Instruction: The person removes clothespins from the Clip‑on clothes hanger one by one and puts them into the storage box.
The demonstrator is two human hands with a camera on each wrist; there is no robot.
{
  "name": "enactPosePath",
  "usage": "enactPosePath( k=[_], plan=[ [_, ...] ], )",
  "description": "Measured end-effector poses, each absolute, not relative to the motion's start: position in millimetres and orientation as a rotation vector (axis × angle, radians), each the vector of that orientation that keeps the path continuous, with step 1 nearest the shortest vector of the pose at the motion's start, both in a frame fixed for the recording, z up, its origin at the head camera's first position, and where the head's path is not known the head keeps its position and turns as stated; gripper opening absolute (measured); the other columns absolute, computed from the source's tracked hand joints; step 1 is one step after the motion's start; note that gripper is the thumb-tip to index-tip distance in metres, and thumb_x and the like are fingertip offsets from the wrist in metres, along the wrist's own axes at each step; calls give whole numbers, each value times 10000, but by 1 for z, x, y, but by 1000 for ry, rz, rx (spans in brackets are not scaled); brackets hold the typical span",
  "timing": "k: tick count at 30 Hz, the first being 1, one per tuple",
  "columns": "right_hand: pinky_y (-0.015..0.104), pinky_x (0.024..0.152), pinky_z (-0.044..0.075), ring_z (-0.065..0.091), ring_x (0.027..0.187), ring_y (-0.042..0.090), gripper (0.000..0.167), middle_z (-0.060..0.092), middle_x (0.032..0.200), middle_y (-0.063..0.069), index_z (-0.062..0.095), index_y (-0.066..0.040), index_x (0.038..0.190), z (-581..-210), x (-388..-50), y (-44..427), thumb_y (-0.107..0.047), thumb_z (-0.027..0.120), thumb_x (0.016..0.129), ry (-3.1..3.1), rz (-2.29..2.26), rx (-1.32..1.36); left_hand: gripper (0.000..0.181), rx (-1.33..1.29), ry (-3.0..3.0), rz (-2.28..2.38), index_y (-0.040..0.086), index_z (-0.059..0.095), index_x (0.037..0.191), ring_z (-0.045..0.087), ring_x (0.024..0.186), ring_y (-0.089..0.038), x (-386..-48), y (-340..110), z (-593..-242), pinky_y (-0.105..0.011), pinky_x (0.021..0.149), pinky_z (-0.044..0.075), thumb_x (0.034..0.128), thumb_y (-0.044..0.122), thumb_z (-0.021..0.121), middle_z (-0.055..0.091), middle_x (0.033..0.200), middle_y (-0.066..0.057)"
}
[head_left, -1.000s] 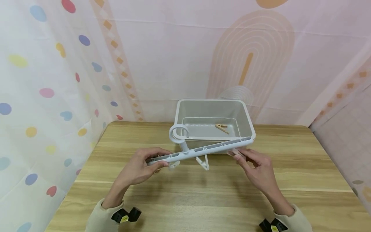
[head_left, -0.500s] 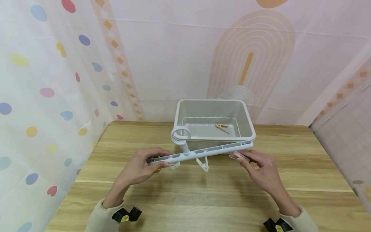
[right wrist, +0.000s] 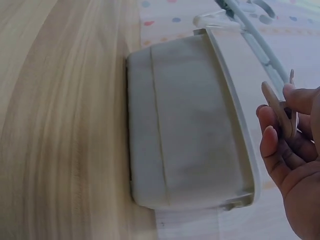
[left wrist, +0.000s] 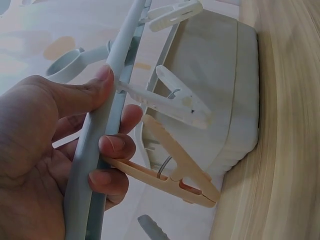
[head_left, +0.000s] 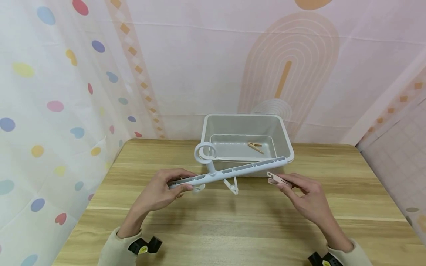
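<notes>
My left hand grips one end of a pale blue-grey clip hanger, a long slotted bar with a ring hook on a short stem. White clothespins hang from its underside. In the left wrist view, a peach clothespin hangs beside my fingertips, below a white clothespin. My right hand pinches a beige clothespin between thumb and fingers, apart from the bar's right end. The right wrist view shows that clothespin partly covered by my fingers.
A grey plastic bin stands on the wooden table behind the hanger, against a patterned curtain. Inside the bin lies one tan clothespin. The hanger passes in front of the bin's near rim.
My right hand has drawn away to the right from below the bar's end, with the beige clothespin in it. The hanger's right end dipped, then rose slightly. My left hand keeps its grip.
</notes>
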State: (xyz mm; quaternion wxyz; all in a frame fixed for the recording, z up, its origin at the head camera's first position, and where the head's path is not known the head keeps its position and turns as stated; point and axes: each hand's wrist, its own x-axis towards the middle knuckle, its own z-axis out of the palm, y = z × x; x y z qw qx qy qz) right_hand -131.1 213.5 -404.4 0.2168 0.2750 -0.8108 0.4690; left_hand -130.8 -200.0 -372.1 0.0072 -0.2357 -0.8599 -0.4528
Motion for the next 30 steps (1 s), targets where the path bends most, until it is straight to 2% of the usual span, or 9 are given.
enactPosePath(
  k=[8,16,20,24,30],
  plan=[
    [120,706,545,694,800,-27,372,775,946,2,777,-46,1120,-392,-127,221,149,771,804,-2231,1301,797,256,-737,-2695,-1398,229,763,1155,605,604,-94,-133,-202,-374,-248,534,526,902,219,800,745,917,33],
    [133,737,567,706,829,-20,363,760,1015,-131,763,-8,1121,-378,-130,231,182,745,811,-2220,1334,782,257,-737,-2689,-1367,234,766,1150,592,607,-58,-134,-204,-375,-242,530,518,896,223,806,745,918,60],
    [129,723,565,715,825,-11,372,767,1027,-114,760,-2,1125,-371,-135,234,196,734,811,-2190,1334,799,256,-747,-2687,-1364,230,768,1150,582,609,-45,-134,-204,-374,-240,526,512,897,216,806,743,920,59],
    [133,727,566,721,798,13,360,782,1000,-78,757,15,1122,-364,-141,236,205,720,819,-2187,1347,800,256,-743,-2695,-1368,229,766,1153,584,613,-47,-134,-204,-373,-243,527,514,899,219,805,742,927,56],
    [108,736,548,707,782,-1,350,763,930,-164,763,-9,1130,-355,-148,239,169,735,830,-2210,1303,761,265,-729,-2702,-1389,226,766,1151,596,605,-70,-134,-204,-372,-246,521,515,891,210,814,745,938,45]
  ],
)
